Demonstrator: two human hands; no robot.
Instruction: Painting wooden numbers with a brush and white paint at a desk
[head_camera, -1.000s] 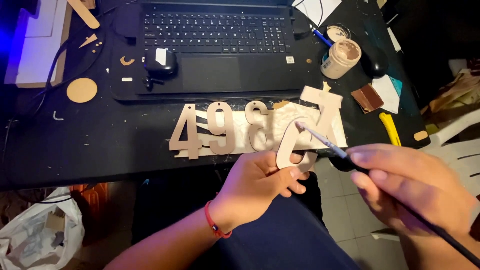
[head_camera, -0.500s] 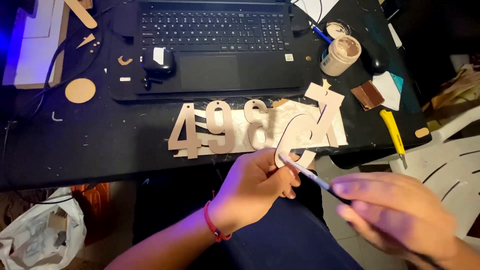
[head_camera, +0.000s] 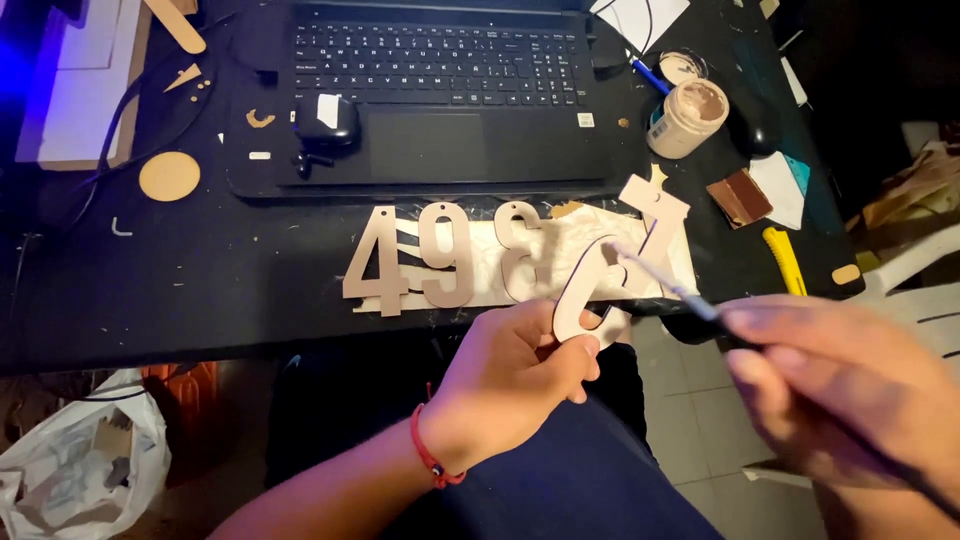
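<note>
The left hand (head_camera: 510, 375) is closed on a wooden cut-out numeral (head_camera: 590, 290), pinched at its lower end and held tilted just off the near edge of the dark surface (head_camera: 200, 300). The right hand (head_camera: 850, 390), blurred, is closed around a thin brush (head_camera: 665, 283) whose tip touches the numeral's upper curve. Four more cut-out numerals (head_camera: 450, 255) lie in a row on a pale sheet (head_camera: 580, 235) by that edge, in front of a laptop (head_camera: 430, 90). An open paint jar (head_camera: 690, 118) stands to the right of the laptop. Judgement: the coat goes on best with the numeral held steady by its lowest part, fingers clear of wet areas, strokes light and following the curve, edges included.
</note>
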